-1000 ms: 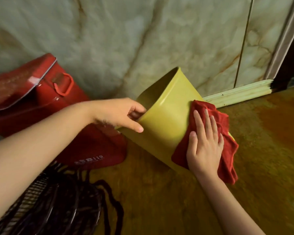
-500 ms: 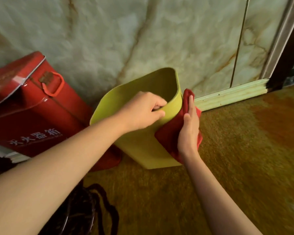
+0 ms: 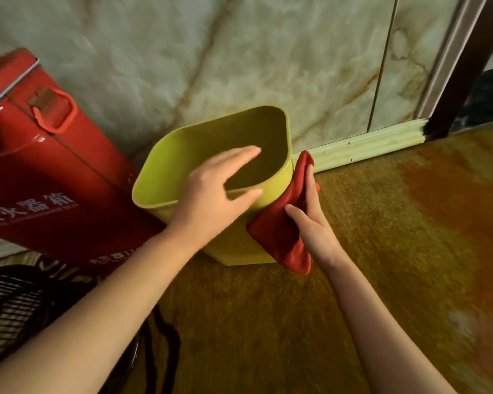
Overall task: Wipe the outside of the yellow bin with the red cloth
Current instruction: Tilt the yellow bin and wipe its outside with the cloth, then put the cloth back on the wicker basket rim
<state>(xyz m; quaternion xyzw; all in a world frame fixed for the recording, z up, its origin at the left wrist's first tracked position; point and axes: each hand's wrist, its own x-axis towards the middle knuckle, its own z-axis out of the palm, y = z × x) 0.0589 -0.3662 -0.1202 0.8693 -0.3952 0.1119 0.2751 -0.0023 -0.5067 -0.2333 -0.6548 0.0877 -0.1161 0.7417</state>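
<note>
The yellow bin (image 3: pixel 165 177) stands upright on the floor near the wall, with its mouth facing up. My left hand (image 3: pixel 211 200) lies over the near rim. Its fingers are spread out above the opening, and the thumb runs along the rim's outside. It is blurred by motion. My right hand (image 3: pixel 313 223) presses the red cloth (image 3: pixel 279 237) flat against the bin's right outer wall. The cloth reaches from just below the rim almost to the base. One corner hangs loose near the floor.
A red metal box (image 3: pixel 54 180) with a handle and white lettering leans against the wall left of the bin, close to it. A black wire fan grille (image 3: pixel 9 308) and a dark cable (image 3: pixel 165 351) lie at lower left. A pale skirting board (image 3: pixel 367 146) and a dark door frame (image 3: pixel 467 66) are at right.
The bin went from tilted to upright. My left hand let go of the rim and spread its fingers. My right hand slid the cloth round to the bin's right side.
</note>
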